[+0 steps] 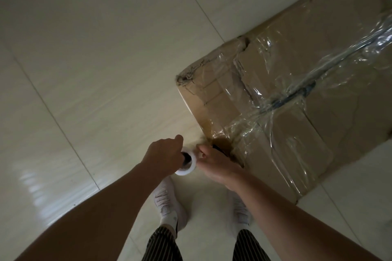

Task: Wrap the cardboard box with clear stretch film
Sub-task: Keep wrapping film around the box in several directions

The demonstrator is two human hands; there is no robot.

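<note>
Mid-wrap: the box (275, 95) sits on the floor (95, 70), partly covered in film (301, 82). By its near corner, 2 hands hold the roll (189, 166): the left hand (163, 154) has fingers curled into the core, and the right hand (216, 164) clasps the other end. The next move probably calls for pulling the film taut around that corner.

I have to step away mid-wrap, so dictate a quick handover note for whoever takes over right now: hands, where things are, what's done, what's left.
Left hand: fingers hooked into the core of the stretch film roll.
Right hand: holds the roll's other side, thumb at its rim.
Cardboard box: on the tiled floor; the roll is held by its nearest corner.
Done: wrinkled clear film crosses the box's top and near side.
Left: the far end looks thinly covered; add more passes, then cut the film.
</note>
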